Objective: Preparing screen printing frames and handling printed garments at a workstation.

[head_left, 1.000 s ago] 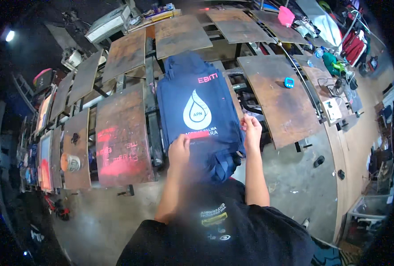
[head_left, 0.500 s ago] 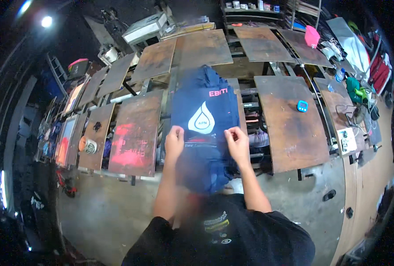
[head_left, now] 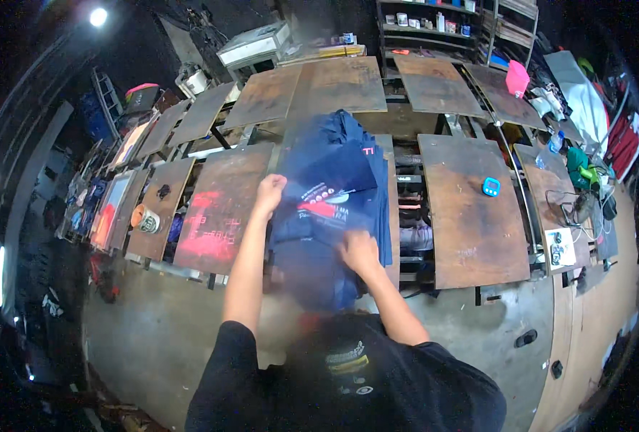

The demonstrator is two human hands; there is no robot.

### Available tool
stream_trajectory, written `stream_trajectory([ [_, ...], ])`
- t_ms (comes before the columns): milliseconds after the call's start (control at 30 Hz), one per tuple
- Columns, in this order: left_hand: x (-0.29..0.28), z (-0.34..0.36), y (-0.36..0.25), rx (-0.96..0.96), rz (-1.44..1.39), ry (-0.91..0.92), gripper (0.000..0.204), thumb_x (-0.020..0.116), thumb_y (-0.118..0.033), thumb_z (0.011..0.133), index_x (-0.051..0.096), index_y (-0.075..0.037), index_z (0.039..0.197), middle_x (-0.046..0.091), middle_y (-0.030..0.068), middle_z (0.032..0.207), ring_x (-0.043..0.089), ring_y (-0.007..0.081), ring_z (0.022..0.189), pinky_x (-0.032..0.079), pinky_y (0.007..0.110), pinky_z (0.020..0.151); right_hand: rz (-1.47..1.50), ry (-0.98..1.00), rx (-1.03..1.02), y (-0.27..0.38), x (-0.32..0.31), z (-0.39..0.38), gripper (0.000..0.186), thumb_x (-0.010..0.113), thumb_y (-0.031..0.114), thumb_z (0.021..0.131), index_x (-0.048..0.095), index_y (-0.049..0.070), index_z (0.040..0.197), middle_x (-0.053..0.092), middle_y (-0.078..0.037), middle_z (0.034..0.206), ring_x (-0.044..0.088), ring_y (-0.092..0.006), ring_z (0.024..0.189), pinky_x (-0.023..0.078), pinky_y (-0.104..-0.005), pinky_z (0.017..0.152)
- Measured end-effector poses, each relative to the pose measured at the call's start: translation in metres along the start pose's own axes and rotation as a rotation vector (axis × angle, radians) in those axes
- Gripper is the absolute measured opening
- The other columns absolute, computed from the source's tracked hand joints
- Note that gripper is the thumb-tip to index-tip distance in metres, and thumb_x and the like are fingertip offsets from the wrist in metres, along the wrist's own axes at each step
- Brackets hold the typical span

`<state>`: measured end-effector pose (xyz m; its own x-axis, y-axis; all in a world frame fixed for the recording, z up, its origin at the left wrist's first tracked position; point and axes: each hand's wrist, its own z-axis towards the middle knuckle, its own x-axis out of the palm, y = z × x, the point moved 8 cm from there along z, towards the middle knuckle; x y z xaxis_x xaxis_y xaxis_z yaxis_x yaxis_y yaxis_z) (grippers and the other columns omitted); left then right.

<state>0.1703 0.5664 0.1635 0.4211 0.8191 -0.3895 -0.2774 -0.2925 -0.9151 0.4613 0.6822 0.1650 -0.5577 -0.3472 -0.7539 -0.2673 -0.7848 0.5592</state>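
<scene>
Your left hand [head_left: 270, 193] and right hand [head_left: 358, 250] pinch the blue shirt [head_left: 330, 189] over the middle board [head_left: 386, 216]; pull unevenly and its fresh picture could smear or wrinkle.

A navy blue garment [head_left: 334, 194] with a white and red print lies on a rusty brown metal board, its lower end hanging over the near edge. It is partly folded: an upper flap is turned across the print, hiding most of it, and the cloth is bunched and creased. The hanging end is blurred.
</scene>
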Motion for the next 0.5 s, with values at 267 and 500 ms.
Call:
stream_trajectory([
  [267,-0.038,0.027,-0.049,0.157,-0.184,-0.169,0.018,0.057,-0.016,0.095,0.061,0.000,0.103,0.065,0.0070,0.095,0.060,0.0142,0.089,0.046,0.028,0.081,-0.079,0.569,0.286,-0.035,0.048,-0.011,0.036,0.070,0.041,0.078,0.070,0.010,0.097,0.070,-0.017,0.098,0.066,-0.0358,0.096,0.052,-0.0459,0.084],
  [500,-0.017,-0.034,-0.178,0.678,0.066,-0.060,0.010,0.057,-0.011,0.093,0.057,-0.002,0.098,0.062,0.0074,0.100,0.058,0.0173,0.093,0.046,0.029,0.084,0.459,0.151,0.212,-0.059,0.037,0.019,0.034,0.069,0.033,0.086,0.068,0.005,0.104,0.070,-0.013,0.094,0.068,-0.0217,0.085,0.053,-0.0342,0.076],
])
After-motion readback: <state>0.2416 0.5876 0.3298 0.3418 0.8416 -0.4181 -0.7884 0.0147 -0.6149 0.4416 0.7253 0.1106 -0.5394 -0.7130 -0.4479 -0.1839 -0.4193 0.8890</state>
